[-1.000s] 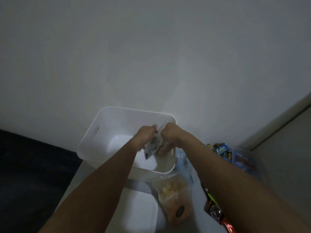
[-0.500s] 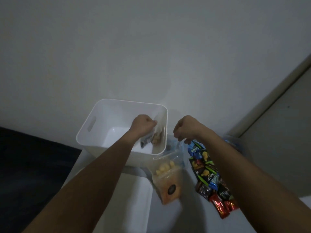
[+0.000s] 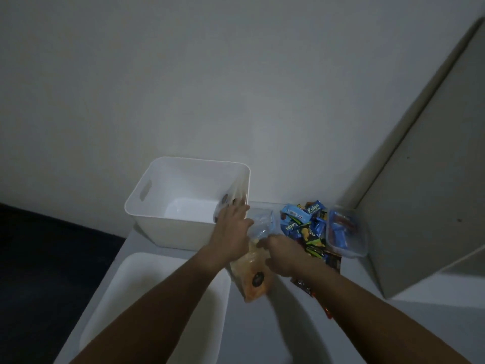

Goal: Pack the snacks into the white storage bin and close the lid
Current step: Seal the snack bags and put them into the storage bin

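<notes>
The white storage bin [image 3: 168, 229] stands open at the back of the white table. A small clear snack bag [image 3: 228, 199] leans against its inner right wall. My left hand [image 3: 231, 232] is over the bin's front right corner, fingers spread, resting on the clear top of a zip bag. That zip bag of orange snacks [image 3: 252, 277] lies just right of the bin. My right hand [image 3: 282, 254] has its fingers curled on the bag's middle. The white lid [image 3: 157, 298] lies flat in front of the bin, partly under my left forearm.
A pile of blue, green and red snack packets [image 3: 304, 227] lies right of the zip bag. A clear container of blue packets [image 3: 345, 233] sits beyond the pile. A beige cabinet panel [image 3: 420, 206] stands at the right. The floor to the left of the table is dark.
My left hand let go of the small bag, which stays in the bin, and moved right to the zip bag. My right hand came down onto the orange snack bag.
</notes>
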The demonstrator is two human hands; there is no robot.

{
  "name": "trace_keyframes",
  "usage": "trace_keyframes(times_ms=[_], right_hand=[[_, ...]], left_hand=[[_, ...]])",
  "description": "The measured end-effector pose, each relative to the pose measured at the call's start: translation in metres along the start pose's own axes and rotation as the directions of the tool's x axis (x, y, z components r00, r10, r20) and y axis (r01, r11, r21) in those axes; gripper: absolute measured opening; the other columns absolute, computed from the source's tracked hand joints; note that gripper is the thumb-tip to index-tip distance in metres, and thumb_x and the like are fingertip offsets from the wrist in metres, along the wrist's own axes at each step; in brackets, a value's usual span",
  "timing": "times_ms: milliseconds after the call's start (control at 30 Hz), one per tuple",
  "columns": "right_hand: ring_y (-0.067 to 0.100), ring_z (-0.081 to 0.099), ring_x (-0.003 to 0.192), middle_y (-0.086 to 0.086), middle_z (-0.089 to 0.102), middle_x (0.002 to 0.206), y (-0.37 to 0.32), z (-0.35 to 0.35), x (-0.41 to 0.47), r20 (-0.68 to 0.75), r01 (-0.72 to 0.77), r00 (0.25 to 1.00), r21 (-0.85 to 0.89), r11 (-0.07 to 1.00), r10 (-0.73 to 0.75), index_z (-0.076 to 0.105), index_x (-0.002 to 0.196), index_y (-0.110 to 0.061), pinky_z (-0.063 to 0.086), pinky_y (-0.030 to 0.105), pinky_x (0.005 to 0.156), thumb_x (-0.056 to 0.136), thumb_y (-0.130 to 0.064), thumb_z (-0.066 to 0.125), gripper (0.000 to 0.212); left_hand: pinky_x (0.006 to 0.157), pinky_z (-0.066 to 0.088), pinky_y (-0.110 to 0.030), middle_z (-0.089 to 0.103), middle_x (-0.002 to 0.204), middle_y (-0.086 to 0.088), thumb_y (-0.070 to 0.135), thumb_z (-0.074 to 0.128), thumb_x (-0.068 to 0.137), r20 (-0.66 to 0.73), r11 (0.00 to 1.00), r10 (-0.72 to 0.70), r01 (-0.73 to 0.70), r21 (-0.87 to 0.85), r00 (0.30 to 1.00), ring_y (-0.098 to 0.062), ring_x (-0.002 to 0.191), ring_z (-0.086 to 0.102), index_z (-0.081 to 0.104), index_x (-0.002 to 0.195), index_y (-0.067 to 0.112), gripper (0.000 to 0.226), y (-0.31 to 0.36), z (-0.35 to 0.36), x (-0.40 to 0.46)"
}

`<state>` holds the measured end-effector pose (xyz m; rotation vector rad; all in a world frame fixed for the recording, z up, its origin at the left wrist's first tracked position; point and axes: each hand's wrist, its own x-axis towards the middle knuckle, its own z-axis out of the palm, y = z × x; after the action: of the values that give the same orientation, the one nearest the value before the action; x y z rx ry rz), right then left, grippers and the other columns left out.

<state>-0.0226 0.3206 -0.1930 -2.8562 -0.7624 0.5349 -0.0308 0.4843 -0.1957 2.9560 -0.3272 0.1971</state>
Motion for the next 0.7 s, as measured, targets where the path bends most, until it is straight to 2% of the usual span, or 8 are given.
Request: trace_keyframes(times_ms=[133, 300, 333, 400, 433, 500, 600, 700], right_hand=[[0.028, 0.064, 0.098, 0.008, 0.066, 0.107, 0.005, 0.003, -0.019, -0.034, 0.023, 0.999, -0.051, 0.998, -0.024, 0.069, 0.104, -0.020, 0.053, 0.036, 0.079, 0.086, -0.014, 0.055, 0.024], [0.023, 0.065, 0.087, 0.009, 0.071, 0.094, 0.015, -0.006, -0.034, -0.014, 0.020, 1.000, 0.024, 1.000, -0.019, 0.072, 0.091, -0.013, 0.053, 0.034, 0.078, 0.086, -0.012, 0.056, 0.017], [0.022, 0.066, 0.088, 0.008, 0.071, 0.095, 0.015, -0.013, -0.036, -0.011, 0.016, 1.000, 0.033, 0.999, -0.016, 0.073, 0.093, -0.013, 0.052, 0.033, 0.079, 0.086, -0.012, 0.057, 0.017], [0.020, 0.066, 0.094, 0.007, 0.071, 0.099, 0.016, -0.029, -0.039, 0.010, 0.009, 1.000, 0.045, 0.999, -0.010, 0.072, 0.096, -0.012, 0.051, 0.030, 0.082, 0.087, -0.012, 0.059, 0.016], [0.020, 0.065, 0.096, 0.006, 0.071, 0.101, 0.016, -0.038, -0.040, 0.021, 0.002, 1.000, 0.052, 0.999, -0.003, 0.072, 0.098, -0.012, 0.050, 0.029, 0.083, 0.087, -0.012, 0.060, 0.016], [0.019, 0.066, 0.094, 0.006, 0.071, 0.098, 0.017, -0.060, -0.044, 0.040, -0.016, 0.999, 0.071, 0.997, 0.013, 0.072, 0.096, -0.011, 0.050, 0.025, 0.078, 0.087, -0.012, 0.061, 0.014], [0.019, 0.069, 0.081, 0.001, 0.069, 0.081, 0.019, -0.098, -0.048, 0.045, -0.046, 0.998, 0.104, 0.993, 0.042, 0.070, 0.084, -0.015, 0.050, 0.023, 0.062, 0.083, -0.011, 0.065, 0.006], [0.015, 0.071, 0.064, 0.005, 0.072, 0.079, 0.014, -0.139, -0.051, 0.031, -0.076, 0.997, 0.211, 0.974, 0.072, 0.066, 0.084, -0.009, 0.056, 0.024, 0.056, 0.084, -0.005, 0.064, 0.004]], left_hand=[[0.107, 0.034, -0.045, 0.054, 0.135, -0.007, 0.020, 0.075, 0.069, -0.054, 0.996, -0.049, 0.053, 0.073, 0.997, -0.031, 0.127, 0.043, 0.074, 0.096, 0.018, 0.027, 0.008, 0.003, -0.005], [0.104, 0.037, -0.047, 0.066, 0.106, -0.001, 0.017, 0.064, 0.075, -0.070, 0.996, -0.010, 0.016, 0.083, 0.997, -0.029, 0.120, 0.047, 0.071, 0.091, 0.018, 0.017, 0.025, -0.001, -0.013], [0.101, 0.040, -0.045, 0.067, 0.095, -0.003, 0.014, 0.061, 0.077, -0.078, 0.999, -0.007, 0.011, 0.053, 0.997, -0.030, 0.114, 0.049, 0.070, 0.088, 0.016, 0.014, 0.028, -0.004, -0.015], [0.080, 0.045, -0.036, 0.066, 0.081, -0.011, 0.009, 0.056, 0.082, -0.137, 0.999, -0.029, 0.026, -0.028, 0.990, -0.031, 0.095, 0.056, 0.066, 0.083, 0.009, 0.010, 0.032, -0.014, -0.016], [0.069, 0.041, -0.032, 0.064, 0.080, -0.014, 0.009, 0.053, 0.084, -0.157, 0.999, -0.036, 0.030, -0.043, 0.987, -0.031, 0.087, 0.058, 0.064, 0.084, 0.008, 0.011, 0.034, -0.021, -0.016], [0.063, 0.037, -0.030, 0.064, 0.085, -0.014, 0.010, 0.050, 0.087, -0.153, 0.997, -0.039, 0.028, -0.073, 0.987, -0.031, 0.083, 0.060, 0.061, 0.089, 0.010, 0.011, 0.035, -0.035, -0.013], [0.070, 0.047, -0.032, 0.068, 0.093, -0.009, 0.017, 0.059, 0.085, -0.102, 0.963, -0.164, 0.137, -0.232, 0.981, -0.029, 0.087, 0.062, 0.062, 0.095, 0.016, 0.010, 0.030, -0.065, -0.004], [0.074, 0.053, -0.033, 0.069, 0.089, -0.004, 0.016, 0.072, 0.074, -0.052, 0.883, -0.268, 0.224, -0.413, 0.962, -0.025, 0.085, 0.064, 0.061, 0.093, 0.021, 0.022, 0.013, -0.106, 0.012]])
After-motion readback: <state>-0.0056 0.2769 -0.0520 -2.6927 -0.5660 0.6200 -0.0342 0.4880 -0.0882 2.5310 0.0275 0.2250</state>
